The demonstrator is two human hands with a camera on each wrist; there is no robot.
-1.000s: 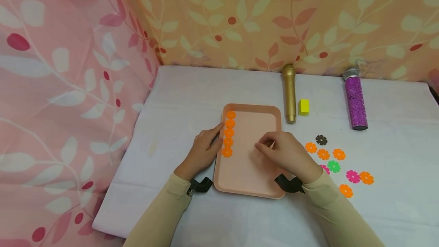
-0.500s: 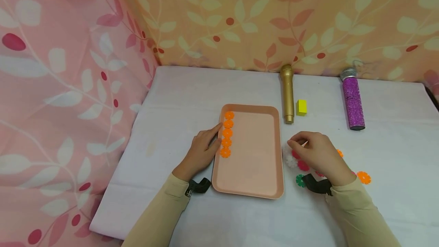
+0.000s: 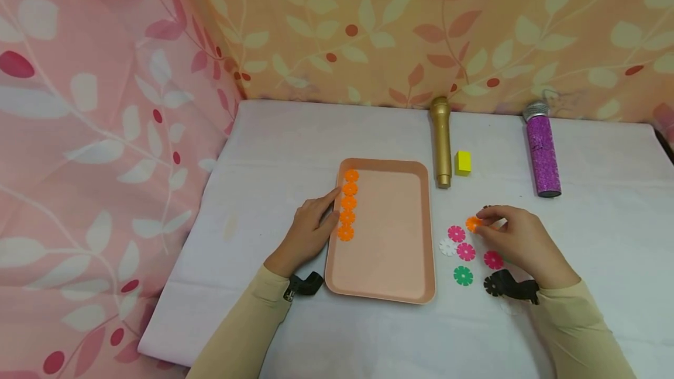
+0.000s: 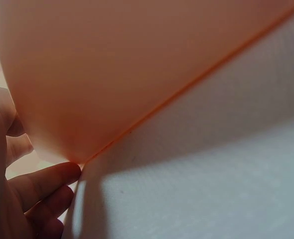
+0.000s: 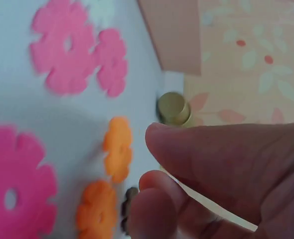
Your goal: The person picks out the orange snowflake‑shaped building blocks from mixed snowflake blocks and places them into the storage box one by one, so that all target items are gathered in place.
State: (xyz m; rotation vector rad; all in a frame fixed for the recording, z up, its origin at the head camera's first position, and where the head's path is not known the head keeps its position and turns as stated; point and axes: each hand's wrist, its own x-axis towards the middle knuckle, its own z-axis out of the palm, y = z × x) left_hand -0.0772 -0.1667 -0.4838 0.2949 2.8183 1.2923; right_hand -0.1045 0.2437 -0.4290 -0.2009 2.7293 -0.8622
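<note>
My left hand (image 3: pixel 307 226) rests at the left side of a peach tray (image 3: pixel 389 238), fingers extended along its rim. In the left wrist view, the fingertips (image 4: pixel 67 173) meet the tray's edge. A column of orange flower-shaped discs (image 3: pixel 347 203) lies inside the tray along that side. Right of the tray, my right hand (image 3: pixel 518 241) reaches over loose discs, thumb and forefinger right at an orange disc (image 3: pixel 473 224). In the right wrist view, a gap shows between thumb and forefinger, and the orange disc (image 5: pixel 118 149) lies just beyond them.
Pink discs (image 3: pixel 456 234), a white disc (image 3: pixel 447 247), a green disc (image 3: pixel 463 275) and a black disc (image 3: pixel 491 286) lie around the right hand. Behind are a gold microphone (image 3: pixel 443 142), a yellow block (image 3: pixel 463 163) and a purple glitter microphone (image 3: pixel 543 154). Floral cloth (image 3: pixel 337 28) hangs behind the table.
My right hand has moved from over the tray rightward to the loose discs, its fingers now at an orange one. The left hand stays at the tray's rim.
</note>
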